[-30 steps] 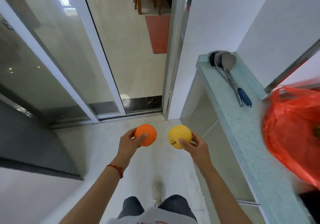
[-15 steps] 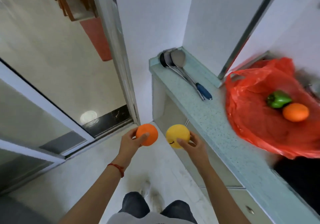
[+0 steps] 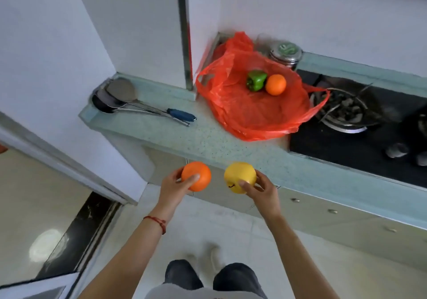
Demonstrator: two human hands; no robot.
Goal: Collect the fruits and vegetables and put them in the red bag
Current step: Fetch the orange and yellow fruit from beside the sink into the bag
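Note:
My left hand [image 3: 172, 189] grips an orange [image 3: 196, 175] and my right hand [image 3: 263, 190] grips a yellow round fruit [image 3: 239, 176]. Both are held side by side in front of the counter's front edge, below the bag. The red plastic bag [image 3: 249, 111] lies spread open on the pale green counter [image 3: 184, 137] against the wall corner. Inside it sit a green bell pepper [image 3: 256, 80] and a second orange [image 3: 275, 84], touching each other.
Metal ladles with a blue handle [image 3: 147, 109] lie at the counter's left end. A black gas hob with a burner [image 3: 342, 111] is right of the bag, a steel lidded jar [image 3: 286, 52] behind it. Cabinet fronts [image 3: 323, 215] run below; a door track [image 3: 78, 234] is left.
The view has swung from the doorway round to the counter, so the whole bag and the hob are now in sight. Both hands still hold their fruits, now close to the counter edge.

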